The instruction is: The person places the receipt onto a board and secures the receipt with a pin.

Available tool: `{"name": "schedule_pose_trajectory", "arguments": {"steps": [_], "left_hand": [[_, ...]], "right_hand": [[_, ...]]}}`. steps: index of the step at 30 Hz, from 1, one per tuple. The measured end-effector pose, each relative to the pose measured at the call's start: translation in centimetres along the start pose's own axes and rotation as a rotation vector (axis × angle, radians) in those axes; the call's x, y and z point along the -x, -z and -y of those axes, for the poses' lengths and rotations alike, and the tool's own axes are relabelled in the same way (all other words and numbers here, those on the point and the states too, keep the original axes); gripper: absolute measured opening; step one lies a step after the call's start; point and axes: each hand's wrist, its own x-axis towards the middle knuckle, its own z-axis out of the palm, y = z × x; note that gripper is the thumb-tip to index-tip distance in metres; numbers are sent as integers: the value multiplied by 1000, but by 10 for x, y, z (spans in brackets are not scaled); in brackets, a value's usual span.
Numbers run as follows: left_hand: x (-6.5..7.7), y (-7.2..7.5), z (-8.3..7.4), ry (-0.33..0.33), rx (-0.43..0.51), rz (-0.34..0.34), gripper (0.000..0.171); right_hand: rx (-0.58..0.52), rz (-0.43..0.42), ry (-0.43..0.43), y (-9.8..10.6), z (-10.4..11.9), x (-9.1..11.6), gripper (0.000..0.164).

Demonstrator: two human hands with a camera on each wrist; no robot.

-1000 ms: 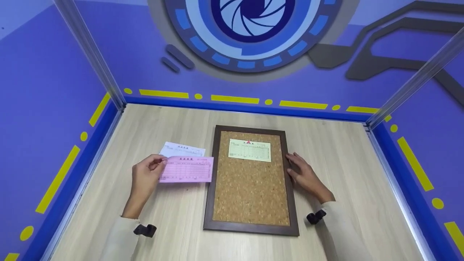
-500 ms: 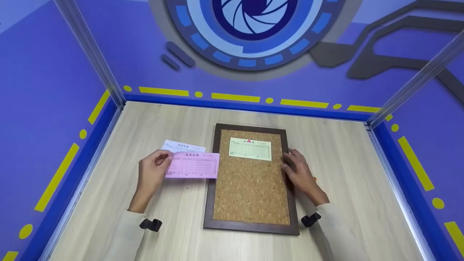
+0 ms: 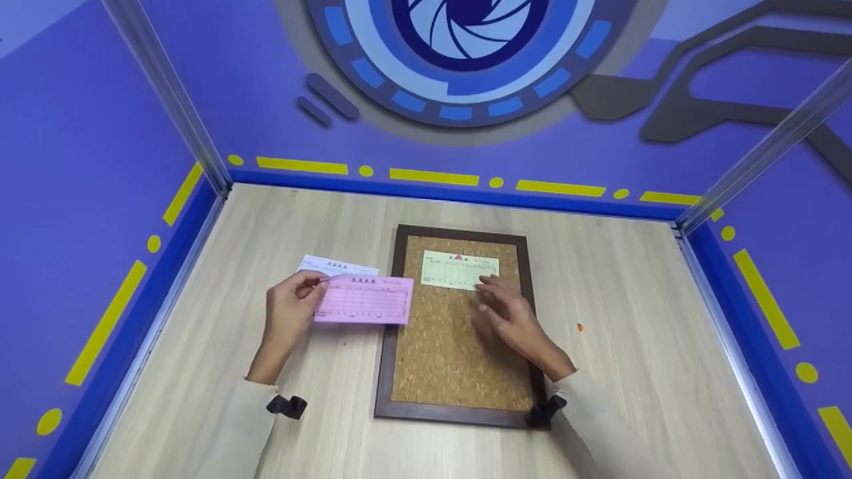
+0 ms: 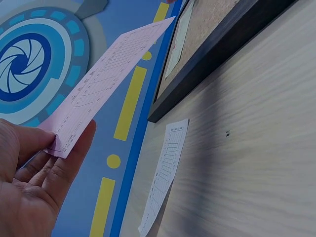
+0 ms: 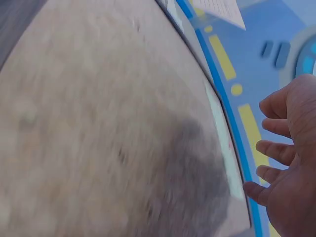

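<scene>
My left hand [image 3: 289, 306] pinches a pink printed form [image 3: 366, 303] by its left end, between thumb and fingers. In the left wrist view the pink form [image 4: 103, 74] is raised above the table, and in the head view its right end overlaps the left side of a brown-framed corkboard [image 3: 459, 372]. A pale green form [image 3: 456, 271] lies on the upper cork, with a red pushpin [image 3: 458, 257] at its top edge. Over the cork, my right hand [image 3: 519, 322] has its fingers spread and holds nothing, fingertips near the green form's lower right corner.
A white printed form [image 3: 339, 266] lies on the table left of the corkboard, partly covered by the pink one. To the right is a tiny orange object [image 3: 580, 327]. Blue-purple panels [image 3: 439, 150] enclose the wooden table [image 3: 639, 286] at the back and sides.
My right hand has left the corkboard's right edge and moved left over the cork, uncovering the tiny orange object. My left hand has shifted the pink form rightward, over the frame's left side.
</scene>
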Motion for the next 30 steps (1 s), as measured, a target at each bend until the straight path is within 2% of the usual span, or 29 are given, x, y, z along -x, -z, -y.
{"name": "schedule_pose_trajectory", "arguments": {"steps": [3,10,17,24,30], "left_hand": [[0,-2,-2,-4,4,-4,12],[-3,-10,-7,-19,4,9,10],[-6,-18,-10,-58,42,14,11],[-6,-24,-15,-65,62,25,10],[-6,-29,-17,-84,63,30,9]], "right_hand": [[-27,18,21,-7,11,-6,36],[-102,51,6,-19,31,-13,36],[-92,110,-28,-33,39,-11,34],[-107,153,-33,-43,46,-11,38],[-197,191,-23,-50,47,-13,30]]}}
